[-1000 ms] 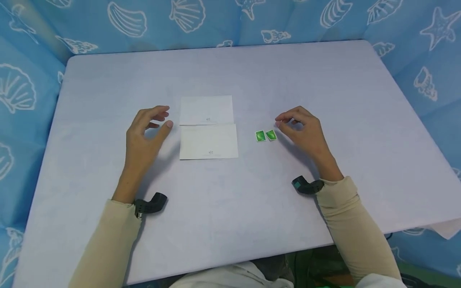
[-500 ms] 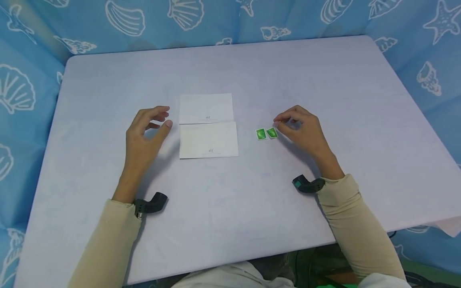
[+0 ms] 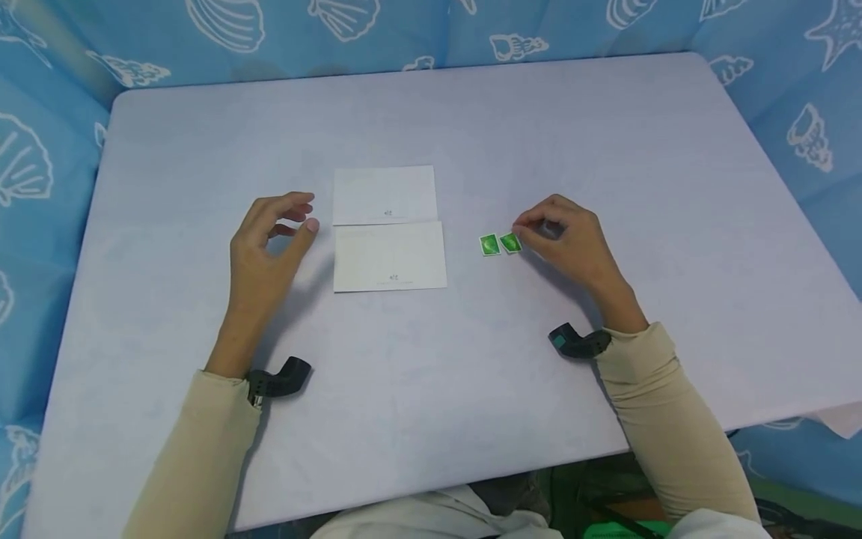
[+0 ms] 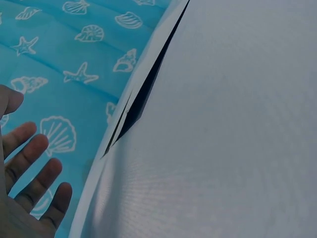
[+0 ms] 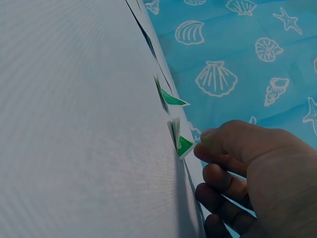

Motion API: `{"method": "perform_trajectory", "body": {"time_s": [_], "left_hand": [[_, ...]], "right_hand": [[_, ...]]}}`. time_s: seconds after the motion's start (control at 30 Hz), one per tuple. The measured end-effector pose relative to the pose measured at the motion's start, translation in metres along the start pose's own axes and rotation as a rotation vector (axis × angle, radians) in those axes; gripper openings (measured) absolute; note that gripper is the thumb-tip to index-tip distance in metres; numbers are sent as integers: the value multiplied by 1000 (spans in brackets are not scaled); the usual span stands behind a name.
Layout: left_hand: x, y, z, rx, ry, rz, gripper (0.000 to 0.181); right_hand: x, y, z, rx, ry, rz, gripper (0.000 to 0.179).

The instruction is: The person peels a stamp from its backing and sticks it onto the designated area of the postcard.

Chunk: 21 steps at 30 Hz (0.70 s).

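Green stamp, pinched by right grip, neighbours twin; wide left grip flanks cards.

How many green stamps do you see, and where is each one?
2: the left green stamp and the right green stamp, side by side, the second nearest the right hand. More may be hidden beneath them.

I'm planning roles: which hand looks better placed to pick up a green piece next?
Probably the right hand: its fingertips are at the nearer green piece, though contact is unclear. The left hand hovers beyond the white cards, holding nothing.
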<state>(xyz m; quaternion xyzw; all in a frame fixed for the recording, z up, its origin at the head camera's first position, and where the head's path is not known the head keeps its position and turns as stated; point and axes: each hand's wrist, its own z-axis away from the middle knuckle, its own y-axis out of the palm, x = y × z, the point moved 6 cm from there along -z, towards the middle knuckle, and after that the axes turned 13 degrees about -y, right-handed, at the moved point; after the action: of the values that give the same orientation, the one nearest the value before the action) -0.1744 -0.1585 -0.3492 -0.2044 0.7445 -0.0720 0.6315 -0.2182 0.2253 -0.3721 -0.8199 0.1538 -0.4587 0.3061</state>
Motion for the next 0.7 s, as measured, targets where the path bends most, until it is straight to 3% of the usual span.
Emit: {"method": "perform_trajectory", "body": {"time_s": [0.7], "left_hand": [[8, 0, -4, 7, 10, 15, 31]], "right_hand": [[-1, 3, 0, 42, -9, 22, 9]]}}
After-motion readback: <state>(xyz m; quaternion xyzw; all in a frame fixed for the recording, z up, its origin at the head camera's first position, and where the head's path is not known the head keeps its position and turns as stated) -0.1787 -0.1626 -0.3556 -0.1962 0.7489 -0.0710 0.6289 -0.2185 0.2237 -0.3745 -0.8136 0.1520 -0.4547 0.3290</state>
